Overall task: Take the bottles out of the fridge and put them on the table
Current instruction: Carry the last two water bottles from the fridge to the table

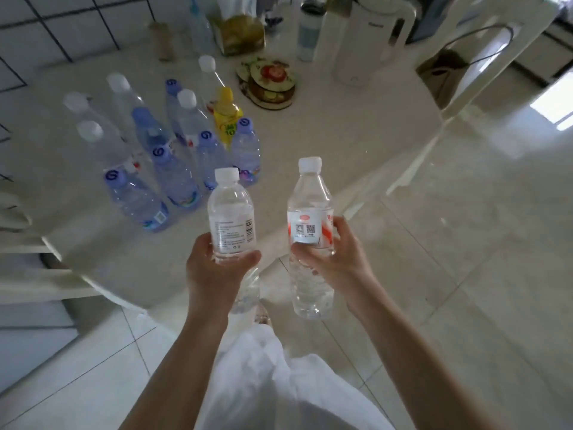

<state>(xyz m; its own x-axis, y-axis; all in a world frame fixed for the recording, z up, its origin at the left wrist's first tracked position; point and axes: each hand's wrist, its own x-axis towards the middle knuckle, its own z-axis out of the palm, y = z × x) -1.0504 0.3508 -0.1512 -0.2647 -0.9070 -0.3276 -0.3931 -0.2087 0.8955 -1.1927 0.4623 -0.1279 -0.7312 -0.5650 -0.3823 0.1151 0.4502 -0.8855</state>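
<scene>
My left hand (214, 271) grips a short clear water bottle (231, 212) with a white cap, held upright over the near edge of the white table (325, 144). My right hand (335, 252) grips a taller clear bottle (310, 231) with a red-and-white label, held upright beyond the table's edge, over the floor. Several bottles stand grouped on the table's left half: blue-capped ones (176, 178), white-capped clear ones (102, 147) and a yellow one (228, 119). The fridge is out of view.
At the back of the table stand a white kettle (369, 35), a tumbler (310, 29), a bagged item (242, 32) and a stack of floral coasters (269, 82). A white chair (483, 57) stands at the right. Pale tiled floor (465, 243) lies to the right and below.
</scene>
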